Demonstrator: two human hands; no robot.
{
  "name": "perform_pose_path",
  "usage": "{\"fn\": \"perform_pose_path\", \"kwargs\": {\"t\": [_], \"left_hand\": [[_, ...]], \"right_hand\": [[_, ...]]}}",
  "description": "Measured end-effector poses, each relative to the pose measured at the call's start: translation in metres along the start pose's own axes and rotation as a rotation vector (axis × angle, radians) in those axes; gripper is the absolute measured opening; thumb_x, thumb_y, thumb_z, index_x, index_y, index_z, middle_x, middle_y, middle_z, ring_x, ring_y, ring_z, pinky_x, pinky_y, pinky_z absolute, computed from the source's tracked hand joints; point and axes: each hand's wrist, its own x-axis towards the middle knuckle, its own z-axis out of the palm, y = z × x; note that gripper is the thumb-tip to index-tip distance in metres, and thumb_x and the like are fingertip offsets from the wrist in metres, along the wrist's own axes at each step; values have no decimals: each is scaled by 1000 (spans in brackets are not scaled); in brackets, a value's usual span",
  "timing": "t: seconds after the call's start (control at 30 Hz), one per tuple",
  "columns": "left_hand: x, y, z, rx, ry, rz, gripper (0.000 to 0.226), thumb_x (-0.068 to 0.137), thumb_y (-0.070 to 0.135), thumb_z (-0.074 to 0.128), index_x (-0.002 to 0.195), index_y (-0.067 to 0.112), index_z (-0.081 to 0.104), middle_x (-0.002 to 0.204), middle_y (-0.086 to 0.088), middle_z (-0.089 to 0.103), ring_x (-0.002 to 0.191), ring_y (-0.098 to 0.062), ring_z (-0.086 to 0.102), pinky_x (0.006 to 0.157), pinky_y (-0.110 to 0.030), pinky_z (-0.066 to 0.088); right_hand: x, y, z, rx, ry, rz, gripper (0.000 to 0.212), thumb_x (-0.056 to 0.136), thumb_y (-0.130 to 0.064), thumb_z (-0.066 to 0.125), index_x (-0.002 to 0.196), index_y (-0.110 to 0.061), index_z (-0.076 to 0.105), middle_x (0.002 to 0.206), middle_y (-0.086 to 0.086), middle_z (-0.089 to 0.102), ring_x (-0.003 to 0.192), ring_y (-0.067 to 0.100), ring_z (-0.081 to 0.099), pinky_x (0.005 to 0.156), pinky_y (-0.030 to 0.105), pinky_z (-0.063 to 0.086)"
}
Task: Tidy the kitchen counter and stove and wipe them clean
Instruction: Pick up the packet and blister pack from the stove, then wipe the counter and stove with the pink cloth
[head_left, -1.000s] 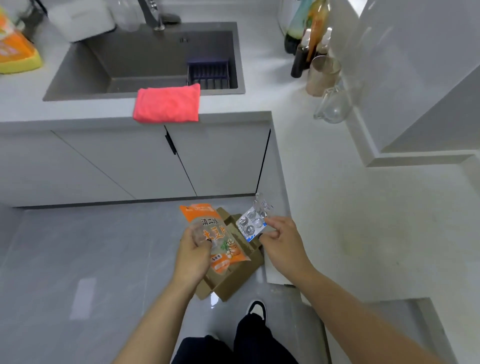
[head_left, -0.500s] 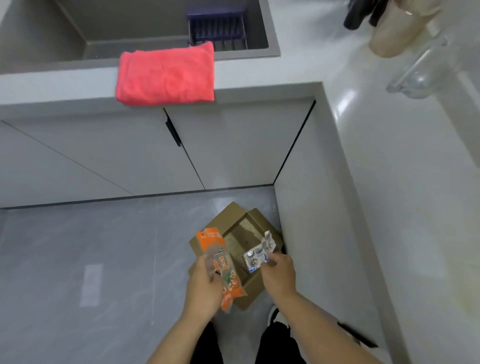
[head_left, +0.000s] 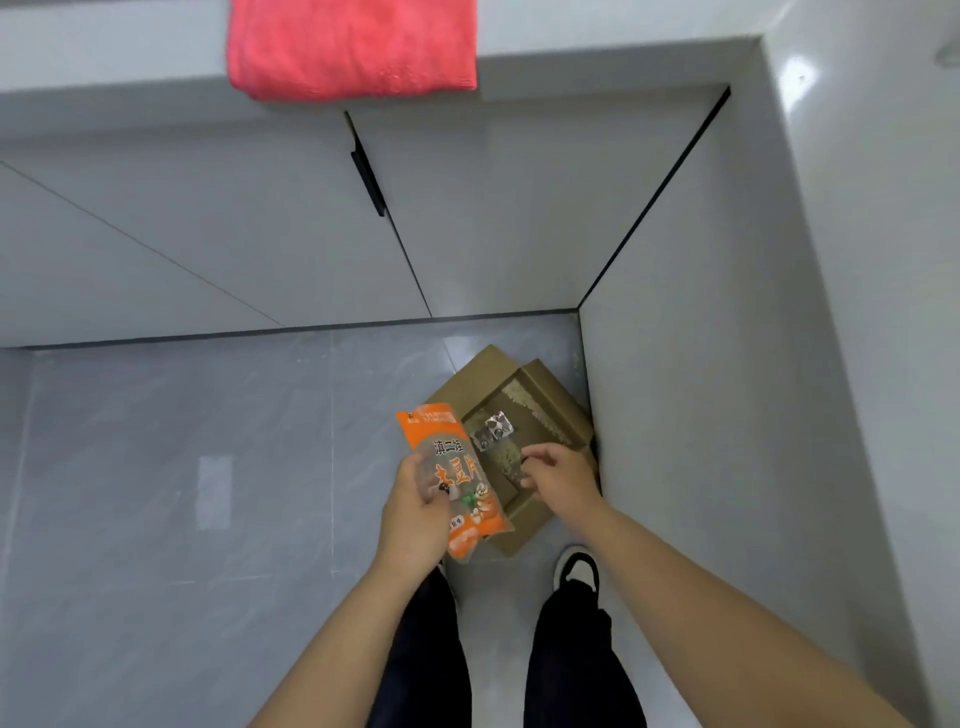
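Brown cardboard box (head_left: 558, 410) stands open on the grey floor (head_left: 156, 493), in the corner under the white cabinets (head_left: 493, 218); it is the landmark here. Inside the box lies a silvery blister pack (head_left: 493, 430), on some pale crumbs. Just above the box, on its near side, the right hand (head_left: 561, 478) hovers with fingers loosely curled and holds nothing. At the left edge of the box the left hand (head_left: 415, 514) grips an orange snack packet (head_left: 454, 480), fingers wrapped round its middle. Far above the box, a pink cloth (head_left: 353, 47) hangs over the edge of the white counter (head_left: 597, 31). Near the box is one black-and-white shoe (head_left: 576, 566).
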Motion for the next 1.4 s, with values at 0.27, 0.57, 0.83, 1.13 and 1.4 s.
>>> {"fn": "perform_pose_path", "kwargs": {"t": [0.27,0.57,0.83,1.13,1.4], "left_hand": [[-45,36,-10,-171,-36,-78,21,94,14,60,112,25,61,103,-2,74,86,-22,74,77,-42,60],[-12,36,-3,-168,233,-108,27,94,7,56,121,10,54,91,10,54,69,4,51,52,-9,35],[55,4,-13,-231,249,-92,23,93,7,57,114,15,60,113,4,63,98,-3,58,85,-23,45],[82,-16,-25,-257,226,-135,15,91,7,61,100,19,63,106,-1,69,103,-12,63,89,-32,51],[56,16,-14,-249,121,-187,20,93,3,54,107,15,61,101,-4,71,101,-15,65,92,-34,51]], "right_hand": [[-65,-27,-19,403,-109,151,24,89,-12,62,113,-13,57,97,9,69,72,17,69,58,27,54],[-35,-5,-3,449,230,115,24,86,0,63,108,-11,61,95,7,70,78,19,69,69,30,59],[61,42,50,339,370,257,20,88,-1,59,105,-10,54,98,8,63,75,15,63,44,11,43],[156,106,80,31,173,302,29,69,-24,68,93,-20,54,90,14,70,88,33,66,84,49,54],[32,7,53,240,62,369,15,87,-5,62,99,-13,58,93,11,68,73,17,64,65,29,52]]}}
